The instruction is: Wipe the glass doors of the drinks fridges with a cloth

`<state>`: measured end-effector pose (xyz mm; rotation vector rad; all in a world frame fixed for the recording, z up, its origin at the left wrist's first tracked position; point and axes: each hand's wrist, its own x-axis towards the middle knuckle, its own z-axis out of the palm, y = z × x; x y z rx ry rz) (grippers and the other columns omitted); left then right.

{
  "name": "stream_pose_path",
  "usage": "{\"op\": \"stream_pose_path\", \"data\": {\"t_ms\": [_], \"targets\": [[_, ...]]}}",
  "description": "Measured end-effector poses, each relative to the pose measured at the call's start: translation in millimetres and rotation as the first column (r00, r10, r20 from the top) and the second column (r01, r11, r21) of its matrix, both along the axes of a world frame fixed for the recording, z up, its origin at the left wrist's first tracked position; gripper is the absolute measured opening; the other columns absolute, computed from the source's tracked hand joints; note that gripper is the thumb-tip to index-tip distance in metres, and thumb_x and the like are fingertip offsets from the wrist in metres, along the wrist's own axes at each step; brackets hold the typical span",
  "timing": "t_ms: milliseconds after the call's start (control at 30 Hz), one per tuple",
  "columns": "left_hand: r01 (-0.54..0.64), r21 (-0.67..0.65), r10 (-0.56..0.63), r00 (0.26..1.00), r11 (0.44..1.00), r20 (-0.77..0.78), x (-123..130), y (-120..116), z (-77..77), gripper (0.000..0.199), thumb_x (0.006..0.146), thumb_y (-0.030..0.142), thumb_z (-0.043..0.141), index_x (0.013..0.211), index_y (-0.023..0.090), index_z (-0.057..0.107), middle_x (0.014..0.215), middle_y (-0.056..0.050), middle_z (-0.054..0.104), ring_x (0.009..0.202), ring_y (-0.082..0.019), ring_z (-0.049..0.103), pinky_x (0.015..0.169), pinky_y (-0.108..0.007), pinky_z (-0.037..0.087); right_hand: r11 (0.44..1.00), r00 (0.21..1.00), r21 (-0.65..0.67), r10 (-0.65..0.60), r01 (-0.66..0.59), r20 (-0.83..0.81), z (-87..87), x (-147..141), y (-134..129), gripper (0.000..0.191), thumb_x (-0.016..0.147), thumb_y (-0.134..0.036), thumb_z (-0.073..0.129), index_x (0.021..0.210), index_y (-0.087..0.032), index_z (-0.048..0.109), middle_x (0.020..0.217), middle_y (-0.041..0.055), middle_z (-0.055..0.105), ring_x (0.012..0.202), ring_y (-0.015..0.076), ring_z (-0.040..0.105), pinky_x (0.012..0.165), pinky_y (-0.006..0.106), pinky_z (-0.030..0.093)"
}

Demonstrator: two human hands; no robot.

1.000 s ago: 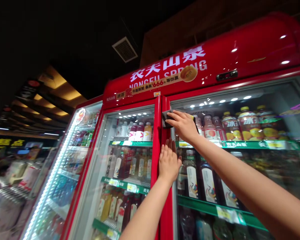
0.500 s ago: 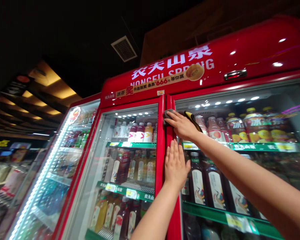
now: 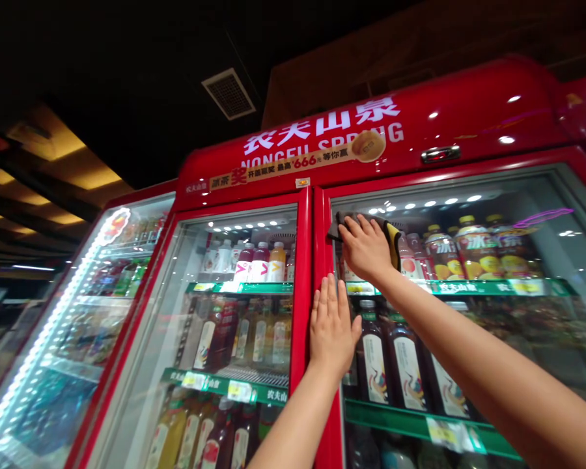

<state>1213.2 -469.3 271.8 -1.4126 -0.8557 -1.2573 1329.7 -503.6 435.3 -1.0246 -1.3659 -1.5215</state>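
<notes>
A red drinks fridge (image 3: pixel 317 170) with two glass doors stands in front of me. My left hand (image 3: pixel 333 326) lies flat with fingers pointing up on the red frame of the right door, where the two doors meet. Above it, my right hand (image 3: pixel 368 247) presses a dark grey cloth (image 3: pixel 392 236) with a yellow-and-black edge against the upper left corner of the right door's glass (image 3: pixel 469 189). Its fingers are bent over the cloth, and part of the cloth is hidden under the palm. Both doors look closed.
Behind the glass, several bottles (image 3: pixel 374 358) stand on shelves with green label strips (image 3: pixel 420 417). Another lit fridge (image 3: pixel 78 312) adjoins on the left. A ceiling vent (image 3: pixel 228 93) shows overhead, and a small display (image 3: pixel 440 154) sits on the red header.
My right hand has moved the cloth rightward from the red door frame onto the glass. My left hand stays on the frame. The view has shifted slightly to the right.
</notes>
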Motion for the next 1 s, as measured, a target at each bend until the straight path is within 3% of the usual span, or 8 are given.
{"op": "stream_pose_path", "data": {"t_ms": [233, 333, 433, 533, 667, 767, 867, 1000], "targets": [[0.018, 0.014, -0.017, 0.998, 1.000, -0.066, -4, -1, 2.3, 0.085, 0.099, 0.044, 0.045, 0.161, 0.008, 0.000, 0.168, -0.013, 0.017, 0.157, -0.024, 0.012, 0.126, -0.046, 0.027, 0.997, 0.996, -0.072, 0.010, -0.004, 0.089, 46.0, 9, -6, 0.046, 0.103, -0.029, 0.033, 0.144, -0.024, 0.056, 0.157, 0.0030, 0.048, 0.146, 0.0309, 0.038, 0.118, 0.055, 0.029], [0.006, 0.012, -0.005, 0.996, 1.000, -0.088, -5, -2, 3.0, 0.081, 0.100, 0.045, 0.043, 0.161, 0.010, 0.003, 0.168, -0.010, 0.019, 0.157, -0.022, 0.013, 0.127, -0.045, 0.026, 0.999, 0.997, 0.008, 0.050, -0.049, -0.059, 36.6, 13, -4, 0.043, 0.101, -0.026, 0.037, 0.136, -0.023, 0.063, 0.152, 0.0052, 0.054, 0.144, 0.0329, 0.041, 0.117, 0.056, 0.030], [0.006, 0.006, -0.005, 0.995, 1.000, -0.104, -5, -1, 3.1, 0.079, 0.100, 0.044, 0.042, 0.161, 0.011, 0.005, 0.168, -0.009, 0.021, 0.157, -0.021, 0.013, 0.127, -0.045, 0.025, 0.997, 0.995, -0.047, 0.070, -0.067, 0.064, 22.5, 10, -2, 0.041, 0.099, -0.024, 0.042, 0.132, -0.023, 0.067, 0.149, 0.0041, 0.056, 0.142, 0.0310, 0.043, 0.118, 0.051, 0.030], [0.023, -0.003, -0.023, 0.993, 1.000, -0.117, -5, -1, 3.3, 0.080, 0.100, 0.042, 0.043, 0.161, 0.012, 0.001, 0.167, -0.008, 0.022, 0.157, -0.020, 0.014, 0.127, -0.046, 0.024, 0.991, 0.979, -0.120, 0.080, -0.059, 0.185, 30.6, 6, -1, 0.043, 0.101, -0.025, 0.039, 0.137, -0.025, 0.063, 0.153, 0.0032, 0.052, 0.144, 0.0290, 0.042, 0.118, 0.050, 0.031], [0.058, -0.014, -0.059, 0.993, 0.998, -0.103, -4, -2, 4.4, 0.081, 0.099, 0.038, 0.044, 0.162, 0.014, -0.001, 0.167, -0.008, 0.023, 0.156, -0.021, 0.015, 0.128, -0.046, 0.023, 0.996, 0.997, -0.042, 0.075, -0.074, 0.000, 39.0, 10, -4, 0.046, 0.102, -0.027, 0.036, 0.141, -0.023, 0.059, 0.155, 0.0066, 0.049, 0.145, 0.0317, 0.039, 0.118, 0.054, 0.028], [0.067, -0.011, -0.068, 0.992, 0.998, -0.103, -5, -3, 5.9, 0.076, 0.100, 0.035, 0.042, 0.162, 0.014, 0.004, 0.167, -0.008, 0.024, 0.156, -0.022, 0.016, 0.128, -0.046, 0.022, 0.998, 0.990, 0.025, 0.061, -0.058, -0.129, 18.1, 16, -7, 0.045, 0.100, -0.026, 0.038, 0.140, -0.021, 0.060, 0.153, 0.0098, 0.051, 0.142, 0.0340, 0.041, 0.116, 0.055, 0.029], [0.078, -0.001, -0.078, 0.991, 0.997, -0.107, -5, -2, 7.6, 0.074, 0.100, 0.033, 0.041, 0.162, 0.013, 0.006, 0.167, -0.009, 0.024, 0.156, -0.022, 0.015, 0.128, -0.047, 0.023, 0.999, 1.000, -0.032, 0.023, -0.023, 0.005, 4.5, 20, -10, 0.042, 0.100, -0.025, 0.040, 0.135, -0.024, 0.064, 0.149, 0.0058, 0.057, 0.135, 0.0290, 0.047, 0.114, 0.045, 0.034], [0.106, 0.016, -0.103, 0.988, 0.994, -0.117, -6, -1, 8.8, 0.074, 0.100, 0.032, 0.041, 0.162, 0.012, 0.006, 0.166, -0.010, 0.026, 0.156, -0.023, 0.017, 0.127, -0.048, 0.024, 0.998, 0.996, -0.061, 0.030, -0.025, 0.084, 24.9, 36, -14, 0.041, 0.102, -0.027, 0.038, 0.133, -0.028, 0.065, 0.149, 0.0005, 0.056, 0.138, 0.0248, 0.047, 0.117, 0.043, 0.032]]}}
